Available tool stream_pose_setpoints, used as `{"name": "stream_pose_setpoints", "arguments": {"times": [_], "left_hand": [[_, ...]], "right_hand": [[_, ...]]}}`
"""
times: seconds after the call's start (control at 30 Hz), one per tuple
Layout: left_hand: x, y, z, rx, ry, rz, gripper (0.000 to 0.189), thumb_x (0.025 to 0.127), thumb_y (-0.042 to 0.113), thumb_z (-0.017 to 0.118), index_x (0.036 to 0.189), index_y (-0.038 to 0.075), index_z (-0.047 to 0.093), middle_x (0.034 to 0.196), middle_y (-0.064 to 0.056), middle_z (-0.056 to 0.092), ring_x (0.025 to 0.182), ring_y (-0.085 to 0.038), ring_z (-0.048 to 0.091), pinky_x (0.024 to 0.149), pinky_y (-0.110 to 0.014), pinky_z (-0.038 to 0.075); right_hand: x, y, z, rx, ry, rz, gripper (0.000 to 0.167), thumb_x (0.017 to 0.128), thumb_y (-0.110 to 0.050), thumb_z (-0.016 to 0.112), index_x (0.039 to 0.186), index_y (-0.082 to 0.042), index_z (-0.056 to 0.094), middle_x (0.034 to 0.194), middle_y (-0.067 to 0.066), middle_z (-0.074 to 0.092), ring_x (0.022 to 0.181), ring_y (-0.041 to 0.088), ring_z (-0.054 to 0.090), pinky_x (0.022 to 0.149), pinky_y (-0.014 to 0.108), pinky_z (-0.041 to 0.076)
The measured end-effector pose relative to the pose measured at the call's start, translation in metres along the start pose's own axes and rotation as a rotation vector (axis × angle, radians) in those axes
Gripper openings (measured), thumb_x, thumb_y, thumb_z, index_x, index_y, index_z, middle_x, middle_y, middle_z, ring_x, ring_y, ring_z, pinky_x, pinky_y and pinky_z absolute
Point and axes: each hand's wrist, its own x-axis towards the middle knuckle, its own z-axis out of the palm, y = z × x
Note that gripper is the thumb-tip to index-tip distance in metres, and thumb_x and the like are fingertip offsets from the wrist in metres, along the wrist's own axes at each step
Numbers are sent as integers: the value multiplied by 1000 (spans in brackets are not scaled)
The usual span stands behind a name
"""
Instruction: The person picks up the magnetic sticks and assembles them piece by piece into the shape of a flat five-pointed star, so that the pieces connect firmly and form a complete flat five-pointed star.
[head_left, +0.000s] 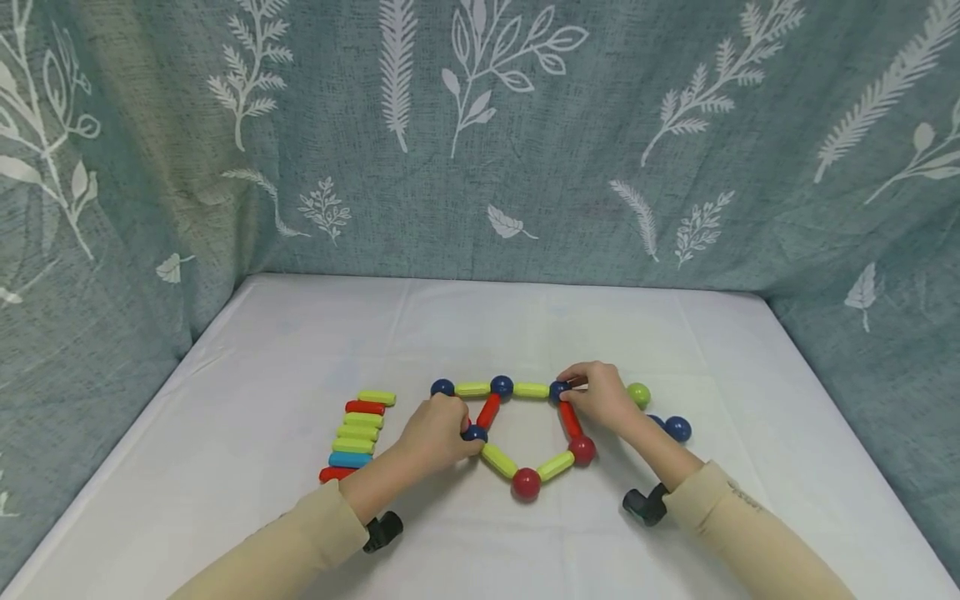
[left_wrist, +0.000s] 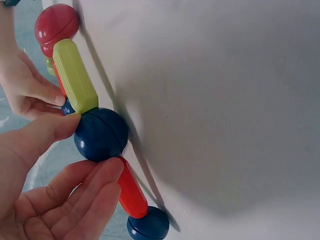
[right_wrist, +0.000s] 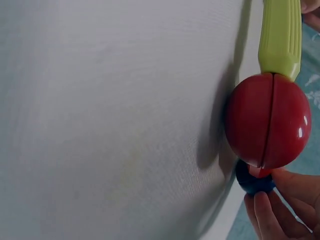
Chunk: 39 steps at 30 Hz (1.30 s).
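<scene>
- Beige sleeves cover your forearms at the near edge, with a black gadget by each wrist.
- Your left hand pinches the blue ball at the left corner of a five-sided ring, between thumb and fingers.
- Your right hand pinches another blue ball at the ring's far right corner.
- Between your hands you have the ring itself: two red sticks and three yellow sticks joining three blue balls and two red balls.
- Off its far left corner, one more yellow stick runs to an end ball, also blue.
- Left of your left hand, spare sticks lie in a row on the white table.
- Beside your right forearm sit a green ball and two loose blue balls, one partly hidden.
</scene>
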Motion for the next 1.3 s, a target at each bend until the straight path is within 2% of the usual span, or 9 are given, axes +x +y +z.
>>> {"name": "stream_pose_setpoints", "arguments": {"times": [0.17,0.27,0.43,0.57,0.67,0.77,0.87,1.07,1.3], "left_hand": [[-2,-5,-3,-46,-13,-15,26,71,19,78,60,7,58,54,3,51,49,-9,45,45,-19,37],[-1,-14,-13,-15,-7,-39,16,74,20,76,74,7,68,69,2,62,61,-12,54,53,-22,43],[-1,-51,-46,68,30,-24,18,83,11,65,98,2,69,94,-11,65,89,-27,60,74,-39,50],[-1,-88,-66,71,-20,-50,26,87,6,56,109,-4,63,110,-23,58,105,-39,52,87,-51,43],[-1,-107,-68,59,-94,-80,26,89,6,54,111,-5,61,112,-24,56,106,-40,51,88,-51,42],[-1,-117,-65,28,-133,-75,24,89,3,53,108,-7,63,104,-21,60,94,-32,55,82,-45,46],[1,-121,-63,14,-143,-54,21,88,0,53,105,-7,64,98,-18,61,85,-26,55,77,-41,48],[8,-120,-64,33,-159,-22,18,87,-4,54,101,-7,65,97,-17,62,89,-28,56,83,-43,47],[27,-102,-78,7,-105,-120,17,87,2,58,102,-6,63,95,-17,61,86,-28,56,77,-40,48]], "right_hand": [[1,1,0,18,-9,8,21,79,-2,69,100,0,68,96,12,67,93,27,62,78,36,51],[2,1,0,36,-16,13,21,79,-2,69,100,0,68,96,12,67,94,27,62,77,35,51],[2,2,1,53,-15,22,22,79,-2,69,101,-1,68,97,12,67,94,26,62,77,35,51],[3,4,-1,73,-30,44,22,80,-4,69,102,-2,67,99,12,66,95,26,62,77,35,51],[5,7,-3,101,-53,67,25,80,-5,69,104,-2,66,101,13,65,94,26,61,77,35,51],[8,10,-5,127,-76,94,27,79,-6,69,106,-2,66,104,13,64,94,25,61,77,34,52],[10,12,-6,143,-95,127,27,79,-7,70,106,-3,66,106,13,63,94,24,61,76,33,51],[11,13,-8,159,-104,174,27,78,-9,71,105,-3,67,107,13,63,92,24,60,73,32,52],[11,12,-9,154,-103,193,28,79,-10,71,105,-4,67,107,13,63,91,23,60,74,31,51]]}}
